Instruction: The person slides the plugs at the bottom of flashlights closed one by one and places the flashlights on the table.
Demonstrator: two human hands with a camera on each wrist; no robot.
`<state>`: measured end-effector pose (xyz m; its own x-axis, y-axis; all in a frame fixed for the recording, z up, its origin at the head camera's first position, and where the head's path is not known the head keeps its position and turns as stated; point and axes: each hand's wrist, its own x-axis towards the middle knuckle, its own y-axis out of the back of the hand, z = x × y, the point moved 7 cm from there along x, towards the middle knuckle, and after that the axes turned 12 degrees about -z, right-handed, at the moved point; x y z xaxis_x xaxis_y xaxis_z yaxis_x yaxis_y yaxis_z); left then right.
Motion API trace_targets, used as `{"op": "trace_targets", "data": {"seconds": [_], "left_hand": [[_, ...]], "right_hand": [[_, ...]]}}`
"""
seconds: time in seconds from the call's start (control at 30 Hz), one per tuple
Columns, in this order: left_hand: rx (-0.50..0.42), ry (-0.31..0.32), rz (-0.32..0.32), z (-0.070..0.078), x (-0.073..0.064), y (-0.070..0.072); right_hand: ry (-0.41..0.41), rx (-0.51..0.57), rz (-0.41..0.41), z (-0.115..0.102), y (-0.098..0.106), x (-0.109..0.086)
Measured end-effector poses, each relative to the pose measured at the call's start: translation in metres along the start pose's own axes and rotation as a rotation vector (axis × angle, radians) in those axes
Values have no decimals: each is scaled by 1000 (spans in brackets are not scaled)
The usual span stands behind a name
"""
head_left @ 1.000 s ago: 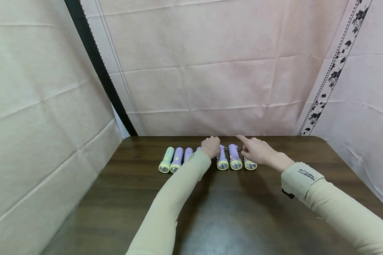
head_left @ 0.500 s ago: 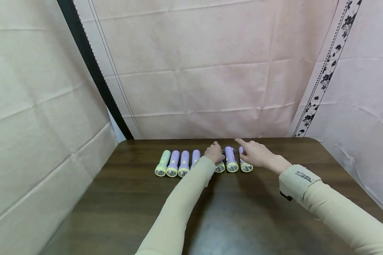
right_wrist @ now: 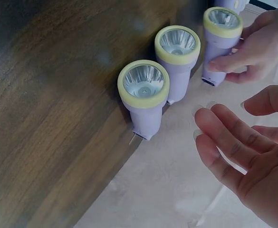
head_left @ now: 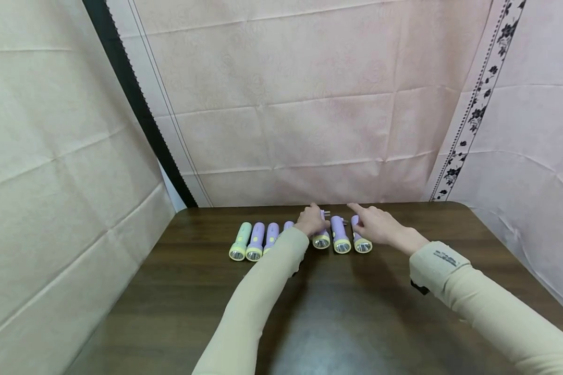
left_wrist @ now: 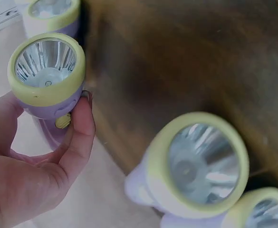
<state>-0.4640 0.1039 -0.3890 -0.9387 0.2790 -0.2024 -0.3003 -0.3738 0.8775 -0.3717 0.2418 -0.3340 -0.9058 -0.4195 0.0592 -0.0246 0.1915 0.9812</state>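
In the left wrist view my left hand (left_wrist: 43, 175) grips a purple flashlight (left_wrist: 46, 97) with a yellow rim, fingers and thumb around its body. The head view has this left hand (head_left: 311, 221) at the middle of a row of flashlights, its flashlight (head_left: 321, 240) pointing lens-first toward me. My right hand (head_left: 377, 224) hovers over the row's right end with the index finger extended and holds nothing. Beneath it lies a purple flashlight (head_left: 362, 244), beside another purple flashlight (head_left: 341, 235). Metal prongs show at the tail of the nearest flashlight (right_wrist: 146, 102) in the right wrist view.
Left of my left hand lie a green flashlight (head_left: 240, 242) and several purple ones, such as the purple flashlight (head_left: 256, 240), one partly hidden by my sleeve. The brown table (head_left: 338, 312) ends just behind the row, where a pale cloth (head_left: 281, 130) hangs.
The left hand has moved slightly left and back over the last half second, and its flashlight's lens now appears higher in view. The right hand has stayed almost in place.
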Motion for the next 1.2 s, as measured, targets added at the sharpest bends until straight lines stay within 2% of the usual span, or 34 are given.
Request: {"op": "trace_targets", "data": {"seconds": [0.13, 0.33, 0.63, 0.77, 0.9, 1.2], "left_hand": [[-34, -41, 0, 4, -7, 13], [-46, -133, 33, 10, -16, 30], [21, -261, 78, 18, -20, 48], [60, -350, 82, 21, -20, 49], [103, -436, 58, 21, -19, 43], [91, -503, 34, 20, -21, 39]], "right_hand": [[-9, 24, 5, 2, 5, 0], [-22, 40, -6, 4, 8, 1], [-22, 27, 14, 6, 13, 1], [0, 29, 32, 4, 14, -1], [36, 23, 41, 0, 8, -1], [69, 27, 21, -8, 0, 4]]}}
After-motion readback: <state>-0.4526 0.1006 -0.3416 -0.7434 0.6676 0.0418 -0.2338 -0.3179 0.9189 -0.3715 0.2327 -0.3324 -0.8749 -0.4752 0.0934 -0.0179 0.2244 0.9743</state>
